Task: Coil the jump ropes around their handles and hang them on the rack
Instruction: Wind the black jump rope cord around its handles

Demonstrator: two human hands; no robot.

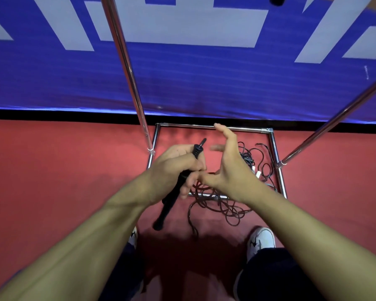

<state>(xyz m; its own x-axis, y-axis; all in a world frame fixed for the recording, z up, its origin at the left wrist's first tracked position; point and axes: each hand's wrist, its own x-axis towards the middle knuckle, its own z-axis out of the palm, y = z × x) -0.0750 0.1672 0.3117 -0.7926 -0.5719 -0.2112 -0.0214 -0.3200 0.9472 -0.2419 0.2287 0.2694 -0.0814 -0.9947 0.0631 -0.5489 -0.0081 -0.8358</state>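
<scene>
My left hand (pixel 172 168) is shut on black jump rope handles (pixel 172 198) that slant from upper right to lower left above the red floor. My right hand (pixel 228 166) is beside it, fingers spread and blurred, touching my left fingertips; whether it pinches the thin cord I cannot tell. A tangle of black jump rope cord (pixel 221 203) lies on the floor below my hands, spilling over the front bar of the chrome rack base (pixel 276 153). More tangled cord with a white handle (pixel 257 173) lies inside the base.
Two chrome rack uprights rise from the base, one at the left (pixel 126 68) and one at the right (pixel 339 120). A blue and white wall banner (pixel 182 79) stands behind. My two white shoes (pixel 261 240) stand on the red floor in front.
</scene>
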